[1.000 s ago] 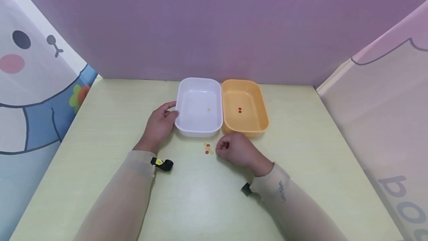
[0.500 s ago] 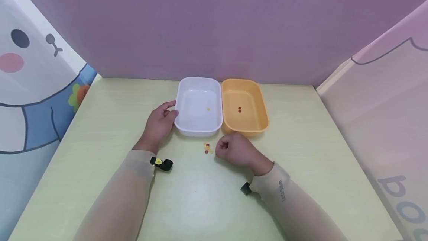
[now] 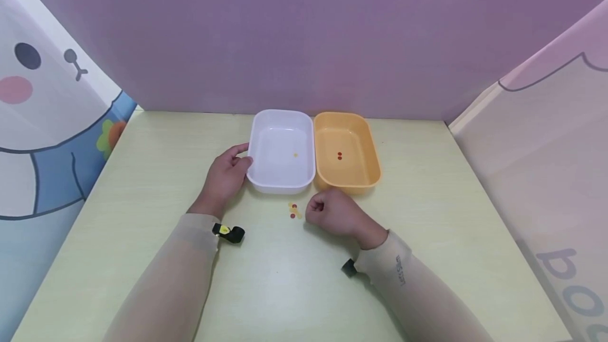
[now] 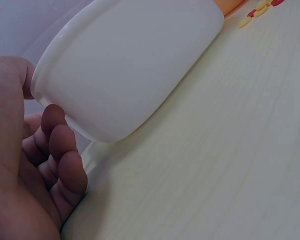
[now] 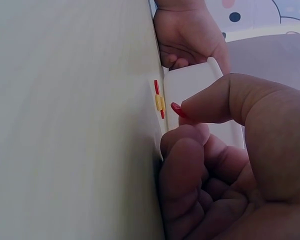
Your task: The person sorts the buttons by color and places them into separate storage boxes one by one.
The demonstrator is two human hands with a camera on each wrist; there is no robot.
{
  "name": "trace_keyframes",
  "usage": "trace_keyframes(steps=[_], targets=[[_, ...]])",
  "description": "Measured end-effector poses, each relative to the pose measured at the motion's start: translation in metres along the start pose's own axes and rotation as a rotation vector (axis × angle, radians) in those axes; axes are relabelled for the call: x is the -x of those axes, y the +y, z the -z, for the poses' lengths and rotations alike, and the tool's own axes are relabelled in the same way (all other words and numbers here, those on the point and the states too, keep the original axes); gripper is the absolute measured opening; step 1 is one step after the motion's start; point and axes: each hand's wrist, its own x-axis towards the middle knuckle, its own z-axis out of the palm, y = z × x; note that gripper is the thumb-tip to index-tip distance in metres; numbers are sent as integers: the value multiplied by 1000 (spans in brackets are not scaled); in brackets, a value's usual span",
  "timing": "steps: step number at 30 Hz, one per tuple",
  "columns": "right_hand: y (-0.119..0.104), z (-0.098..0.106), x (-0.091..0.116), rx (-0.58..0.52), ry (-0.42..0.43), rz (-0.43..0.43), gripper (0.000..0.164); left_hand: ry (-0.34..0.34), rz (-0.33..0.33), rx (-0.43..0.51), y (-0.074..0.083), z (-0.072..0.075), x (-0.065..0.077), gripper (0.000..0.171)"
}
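In the head view my left hand (image 3: 226, 174) holds the near left rim of a white plastic tub (image 3: 280, 189), thumb at the rim and other fingers beside the wall. Its curled fingertips show under the rim in the left wrist view. Thumb and forefinger of my right hand (image 3: 339, 212) pinch a small red disc (image 5: 177, 109), low over the table. Just left of that hand lies a small cluster of yellow discs (image 3: 298, 214) and red discs (image 3: 292, 216). One yellow disc (image 3: 295, 155) sits inside the white tub.
An orange tub (image 3: 349, 190) stands against the right side of the white one, with two red discs (image 3: 339, 155) on its floor. Behind both rises a purple wall panel (image 3: 304, 41). Printed fabric walls (image 3: 52, 120) flank the pale table (image 3: 266, 289).
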Motion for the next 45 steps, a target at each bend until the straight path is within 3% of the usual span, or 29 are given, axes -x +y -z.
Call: trace_keyframes(steps=[24,37,45], targets=[[-11,17,12,-124,-115,-66,18,-10,-8,16,0,1,2,51],[-18,42,18,-239,-90,39,17,-9,-6,23,1,2,3,51],[-16,60,12,-305,-91,-38,15,-8,14,25,3,2,4,52]])
